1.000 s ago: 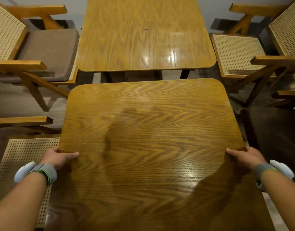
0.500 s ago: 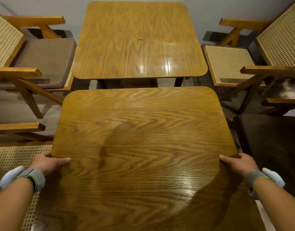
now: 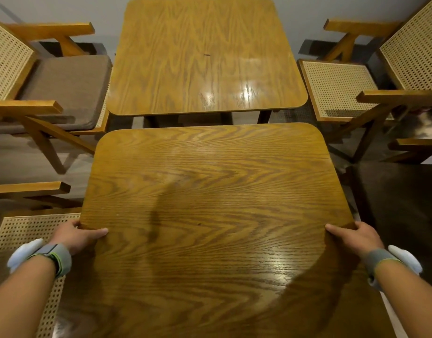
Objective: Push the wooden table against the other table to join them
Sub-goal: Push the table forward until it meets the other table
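A wooden table [image 3: 215, 191] with rounded corners fills the lower middle of the view. My left hand [image 3: 74, 236] grips its left edge, thumb lying on the top. My right hand [image 3: 353, 236] grips its right edge the same way. Both wrists carry grey bands with white pieces. Beyond it stands a second wooden table [image 3: 205, 57] against the wall. A narrow gap with dark legs showing separates the two tops, and the near table sits slightly skewed, its right far corner closer to the other table.
A cane-backed armchair with a brown cushion [image 3: 63, 91] stands left of the far table, and a cane-seat armchair [image 3: 339, 89] right of it. Another cane seat [image 3: 22, 240] lies under my left arm. Dark floor [image 3: 400, 203] opens at right.
The view has tilted up, so more of the far table and the wall behind it shows. Both hands keep the same hold on the table edges. The gap between the tables looks about unchanged.
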Motion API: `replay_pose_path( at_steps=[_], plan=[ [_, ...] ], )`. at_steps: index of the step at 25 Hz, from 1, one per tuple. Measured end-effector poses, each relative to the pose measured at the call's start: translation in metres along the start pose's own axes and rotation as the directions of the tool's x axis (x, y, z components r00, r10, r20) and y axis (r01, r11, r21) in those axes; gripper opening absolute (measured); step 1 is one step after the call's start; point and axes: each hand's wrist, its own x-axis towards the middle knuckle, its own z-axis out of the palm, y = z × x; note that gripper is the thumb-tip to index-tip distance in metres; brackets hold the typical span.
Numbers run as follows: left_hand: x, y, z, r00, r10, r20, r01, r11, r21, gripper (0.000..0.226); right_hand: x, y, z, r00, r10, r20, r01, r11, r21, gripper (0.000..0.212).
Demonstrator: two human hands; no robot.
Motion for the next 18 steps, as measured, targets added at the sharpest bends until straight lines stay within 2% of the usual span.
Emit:
replay_pose_path(
  at_steps=[3, 6, 9, 11, 14, 16, 18],
  plan=[
    [-0.015, -0.004, 0.014, 0.991, 0.108, -0.08, -0.098, 0.987, 0.125, 0.076, 0.002, 0.006, 0.008, 0.995, -0.061, -0.078, 0.048, 0.986, -0.162, 0.073],
    [-0.032, -0.022, 0.032, 0.955, 0.234, -0.18, -0.185, 0.949, 0.255, 0.079, -0.011, 0.026, 0.022, 0.974, -0.166, -0.153, 0.104, 0.932, -0.346, 0.081],
    [-0.047, -0.047, 0.042, 0.927, 0.34, -0.159, -0.201, 0.808, 0.554, 0.083, -0.039, 0.043, 0.033, 0.964, -0.256, -0.079, 0.178, 0.833, -0.524, 0.077],
    [-0.07, -0.057, 0.05, 0.894, 0.442, -0.07, -0.267, 0.652, 0.71, 0.071, -0.064, 0.053, 0.042, 0.947, -0.321, 0.031, 0.263, 0.713, -0.65, 0.071],
    [-0.117, -0.062, 0.062, 0.82, 0.54, 0.187, -0.462, 0.433, 0.774, 0.042, -0.103, 0.064, 0.054, 0.904, -0.389, 0.175, 0.399, 0.623, -0.673, 0.066],
    [-0.147, -0.068, 0.076, 0.789, 0.561, 0.252, -0.518, 0.384, 0.764, 0.04, -0.129, 0.071, 0.057, 0.88, -0.422, 0.22, 0.455, 0.609, -0.65, 0.062],
    [-0.17, -0.082, 0.097, 0.794, 0.55, 0.259, -0.538, 0.437, 0.721, 0.04, -0.145, 0.078, 0.057, 0.887, -0.4, 0.229, 0.451, 0.648, -0.613, 0.06]
  ],
)
